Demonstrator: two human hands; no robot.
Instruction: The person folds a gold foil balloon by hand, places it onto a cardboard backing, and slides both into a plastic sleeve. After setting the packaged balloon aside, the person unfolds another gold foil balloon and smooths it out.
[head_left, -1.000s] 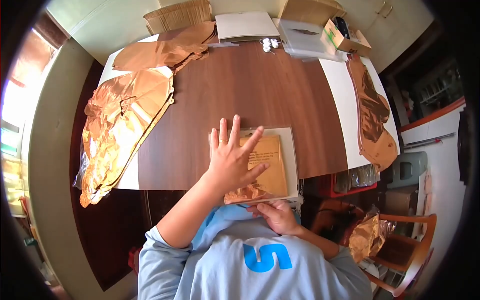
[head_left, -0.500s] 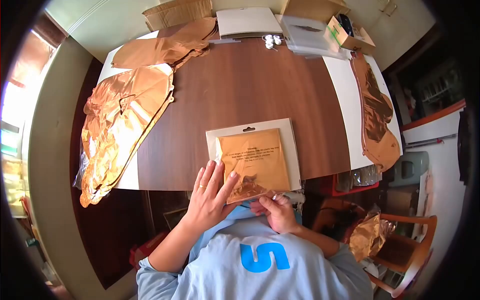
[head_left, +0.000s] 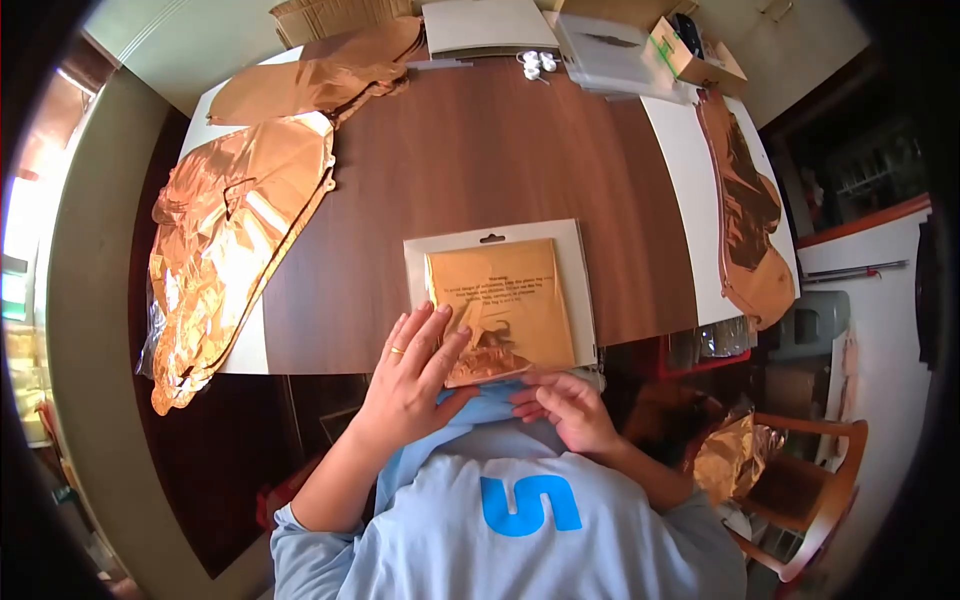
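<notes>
A flat packet with copper-gold foil folded inside a clear bag lies on a white card at the table's near edge. Printed warning text shows on its upper half, and the card has a hanging slot at the top. My left hand, a ring on one finger, rests on the packet's lower left with its fingers spread. Close to the packet's lower right edge is my right hand, its fingers drawn together. Whatever lies between those fingertips is too small to make out.
Copper foil balloons lie flat at the left and right of the brown table. Along the back are a white box, small white rolls, clear sleeves and an open carton. A wooden chair holds crumpled foil.
My right hand has loosened its pinch and shifted slightly right along the packet's lower edge. The left hand stays spread on the packet. The view has tilted a little.
</notes>
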